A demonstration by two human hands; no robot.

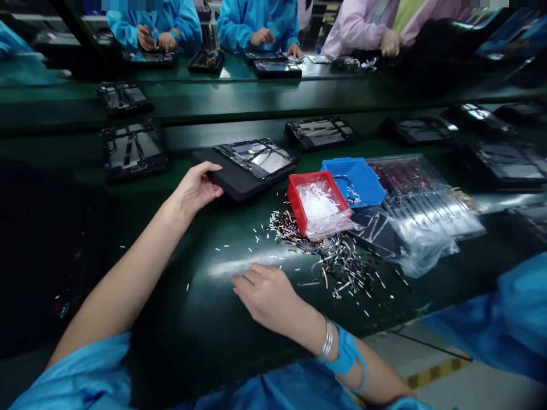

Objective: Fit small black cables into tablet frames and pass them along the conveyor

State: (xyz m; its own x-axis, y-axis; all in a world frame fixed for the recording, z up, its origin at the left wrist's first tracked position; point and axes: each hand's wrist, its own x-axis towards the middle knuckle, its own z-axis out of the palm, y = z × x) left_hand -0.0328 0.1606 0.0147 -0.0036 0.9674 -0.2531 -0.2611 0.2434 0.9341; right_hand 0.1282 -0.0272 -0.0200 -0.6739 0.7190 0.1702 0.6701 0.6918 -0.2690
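Observation:
My left hand [197,187] reaches forward and grips the near left corner of a black foam pad [233,179] that carries an opened tablet frame [255,157]. My right hand [265,296] rests on the green bench near the front edge, fingers curled and pressed down. Whether anything is pinched in them I cannot make out. Just right of that hand lies a heap of small flex cables and white slips [333,256].
A red bin [294,196] with white slips and a blue bin [363,179] stand right of the pad, beside clear plastic trays [427,199]. More tablet frames [133,149] ride the conveyor. Other people in blue and pink coats work across it.

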